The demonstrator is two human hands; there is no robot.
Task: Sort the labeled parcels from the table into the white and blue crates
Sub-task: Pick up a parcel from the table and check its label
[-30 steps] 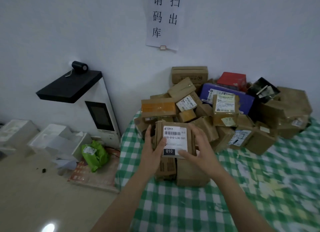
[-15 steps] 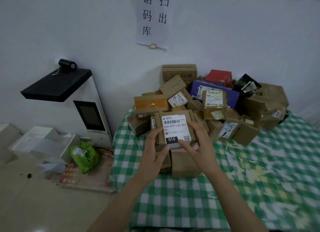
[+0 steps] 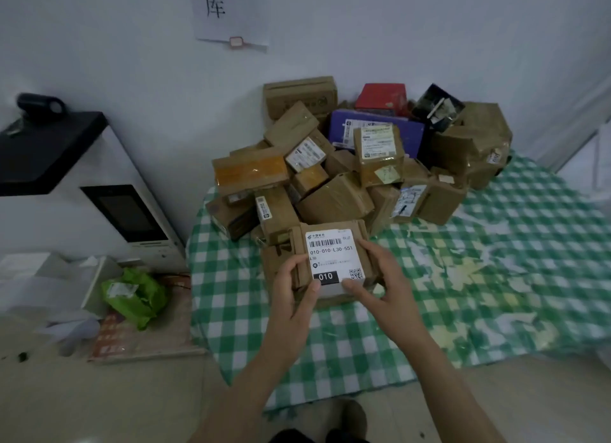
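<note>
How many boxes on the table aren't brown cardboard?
3, all at the back of the pile: a purple box, a red box behind it, and a black box to the right of the red one. More may be hidden underneath.

Drawn back from the pile (image 3: 347, 165) toward the body: the parcel (image 3: 332, 257), label now tipped up flatter. Slid the left hand (image 3: 291, 300) lower, thumb now at the label's bottom left corner by the 010. Moved the right hand (image 3: 383, 277) down too, thumb under the QR code. Dipped the view, cropping the sign (image 3: 228, 13) and showing a shoe (image 3: 347, 416).
</note>
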